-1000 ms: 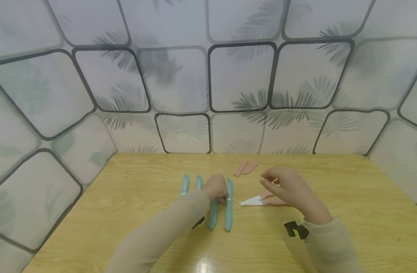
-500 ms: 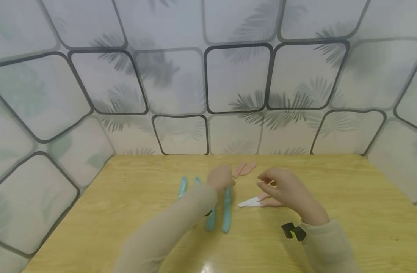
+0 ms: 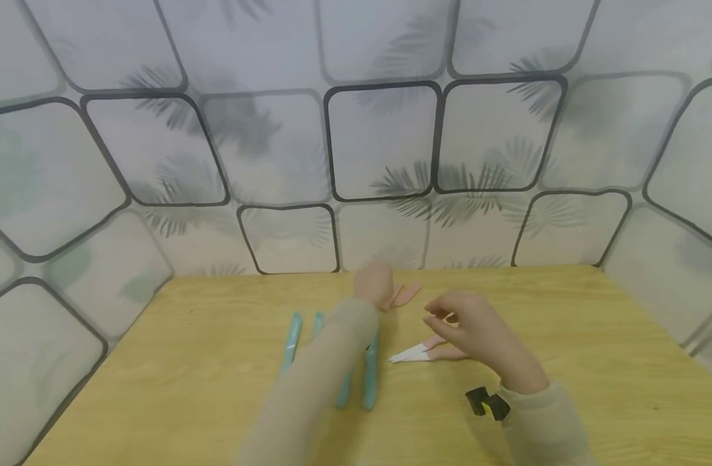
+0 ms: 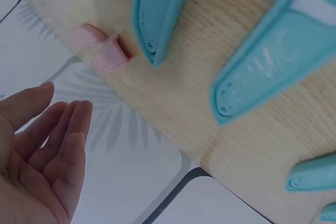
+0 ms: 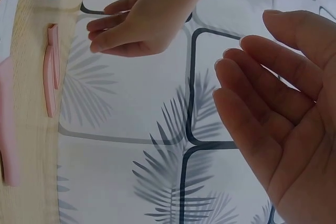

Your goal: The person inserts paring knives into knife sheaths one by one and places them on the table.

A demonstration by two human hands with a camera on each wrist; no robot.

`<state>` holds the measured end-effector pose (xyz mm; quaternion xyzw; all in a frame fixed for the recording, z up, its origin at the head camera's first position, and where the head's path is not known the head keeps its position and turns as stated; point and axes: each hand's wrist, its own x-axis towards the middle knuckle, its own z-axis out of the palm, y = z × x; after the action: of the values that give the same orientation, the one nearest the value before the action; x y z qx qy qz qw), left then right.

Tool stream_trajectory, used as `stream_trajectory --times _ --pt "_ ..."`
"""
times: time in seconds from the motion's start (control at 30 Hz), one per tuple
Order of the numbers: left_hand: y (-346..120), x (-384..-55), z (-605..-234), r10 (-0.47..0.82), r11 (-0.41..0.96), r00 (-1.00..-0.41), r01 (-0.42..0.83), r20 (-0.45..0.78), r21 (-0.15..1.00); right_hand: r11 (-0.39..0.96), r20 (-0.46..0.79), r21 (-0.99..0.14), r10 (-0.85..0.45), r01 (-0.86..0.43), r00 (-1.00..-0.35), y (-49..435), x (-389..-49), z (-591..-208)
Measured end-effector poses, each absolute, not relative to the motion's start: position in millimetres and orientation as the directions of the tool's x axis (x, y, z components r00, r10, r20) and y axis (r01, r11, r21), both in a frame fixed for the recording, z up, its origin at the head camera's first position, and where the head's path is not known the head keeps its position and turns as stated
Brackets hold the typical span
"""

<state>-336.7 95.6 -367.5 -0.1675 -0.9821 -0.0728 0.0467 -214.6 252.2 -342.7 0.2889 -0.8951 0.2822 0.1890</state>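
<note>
My left hand (image 3: 375, 282) is in the air at the back of the table, beside two small pink blade sheaths (image 3: 407, 295). Its fingers are loosely bent with nothing between them, as the left wrist view shows. Several light blue sheathed knives (image 3: 370, 382) lie side by side under my left forearm, which partly hides them. My right hand (image 3: 475, 327) hovers over two pink-handled knives with white blades (image 3: 411, 354), whose tips lie together. Its relaxed fingers hold nothing, and it covers the ends of the handles.
The wooden table (image 3: 175, 388) ends at a pale wall covering (image 3: 385, 142) with dark outlined squares and leaf prints. A small black and yellow piece (image 3: 487, 404) sits by my right wrist.
My left hand has moved from among the blue knives back toward the wall and the pink sheaths. My right hand holds its place while the head view has shifted slightly.
</note>
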Motion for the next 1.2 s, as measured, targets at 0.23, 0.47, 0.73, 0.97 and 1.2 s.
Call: stream_trajectory --times 0.23,0.47,0.73,0.97,1.2 --pt "105.5 -345.5 -377.0 0.326 0.927 -0.926 0.353 0.193 0.128 0.679 0.511 -0.402 -0.391 -0.615 -0.765 257.2 -214.2 -340.9" --pt "112.6 -354.4 -390.3 0.32 0.922 -0.939 0.34 0.129 0.186 0.663 0.537 -0.397 -0.394 -0.635 -0.746 256.1 -214.2 -340.5" --pt "119.9 -354.9 -394.1 0.31 0.923 -0.943 0.33 0.124 0.2 0.665 0.546 -0.394 -0.386 -0.635 -0.744 258.8 -213.2 -340.7" --pt "120.9 -360.1 -399.2 0.315 0.918 -0.943 0.332 0.108 0.219 0.666 0.574 -0.366 -0.389 -0.65 -0.721 259.2 -213.0 -339.2" --pt "122.3 -358.1 -399.4 0.293 0.926 -0.952 0.306 0.088 0.22 0.664 0.573 -0.37 -0.388 -0.65 -0.723 259.4 -211.4 -338.1"
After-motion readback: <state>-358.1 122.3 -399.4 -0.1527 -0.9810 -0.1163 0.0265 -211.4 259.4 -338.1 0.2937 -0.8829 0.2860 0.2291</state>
